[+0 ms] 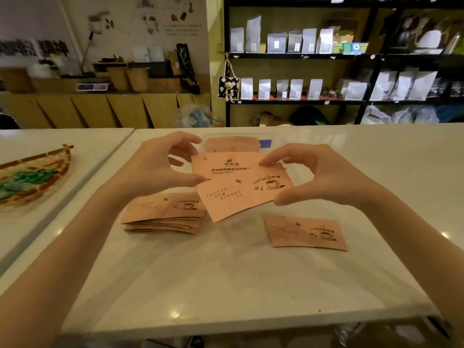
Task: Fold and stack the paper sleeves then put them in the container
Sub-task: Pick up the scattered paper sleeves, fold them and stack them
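Note:
I hold one pinkish-brown paper sleeve (241,184) above the white table, partly folded, with a coffee-cup print on its lower flap. My left hand (155,169) pinches its left edge and my right hand (319,177) grips its right side between thumb and fingers. A stack of several sleeves (163,213) lies on the table under my left wrist. A single flat sleeve (305,234) rests to the right front. Behind the held sleeve stands a clear plastic container (276,141) with a sleeve inside.
A woven basket (37,177) with green items sits on the neighbouring table at left. A seam separates the two tables (120,149). Black shelves with white bags (301,89) stand behind the table. The table's front edge runs near the bottom of the view.

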`<action>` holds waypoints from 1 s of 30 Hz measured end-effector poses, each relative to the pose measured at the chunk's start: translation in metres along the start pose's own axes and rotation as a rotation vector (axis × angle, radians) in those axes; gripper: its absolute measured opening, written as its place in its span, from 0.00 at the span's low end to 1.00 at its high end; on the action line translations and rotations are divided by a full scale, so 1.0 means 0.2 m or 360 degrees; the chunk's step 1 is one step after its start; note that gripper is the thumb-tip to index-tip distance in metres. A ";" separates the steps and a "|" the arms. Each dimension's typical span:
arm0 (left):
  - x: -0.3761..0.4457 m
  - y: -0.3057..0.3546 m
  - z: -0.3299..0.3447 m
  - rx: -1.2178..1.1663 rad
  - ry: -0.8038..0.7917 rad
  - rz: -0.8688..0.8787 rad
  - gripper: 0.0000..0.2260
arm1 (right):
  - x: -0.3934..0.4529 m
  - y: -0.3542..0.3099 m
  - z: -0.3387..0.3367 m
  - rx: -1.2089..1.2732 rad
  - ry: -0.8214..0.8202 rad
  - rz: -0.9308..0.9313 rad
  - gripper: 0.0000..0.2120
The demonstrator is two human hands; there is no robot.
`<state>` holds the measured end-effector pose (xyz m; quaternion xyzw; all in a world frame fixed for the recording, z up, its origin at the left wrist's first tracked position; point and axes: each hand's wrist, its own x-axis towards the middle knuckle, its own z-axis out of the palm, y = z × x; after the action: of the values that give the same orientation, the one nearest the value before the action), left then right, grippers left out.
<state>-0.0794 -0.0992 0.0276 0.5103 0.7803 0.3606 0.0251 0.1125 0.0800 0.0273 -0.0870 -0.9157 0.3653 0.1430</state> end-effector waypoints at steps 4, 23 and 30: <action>-0.09 -0.11 -0.12 0.0043 0.0088 -0.0175 0.26 | 0.13 -0.05 0.04 0.0066 -0.0003 -0.0105 0.23; -0.35 -0.40 -0.12 0.0055 -0.0001 -0.0500 0.36 | 0.37 -0.09 0.55 -0.0144 -0.0122 -0.0169 0.17; -0.32 -0.39 -0.14 0.0100 -0.0145 -0.0482 0.35 | 0.35 -0.07 0.58 -0.0317 -0.0163 -0.0230 0.20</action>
<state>-0.1208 -0.1839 -0.0196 0.4033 0.8572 0.3046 0.0985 0.0077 0.0145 -0.0291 -0.0159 -0.9574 0.2653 0.1128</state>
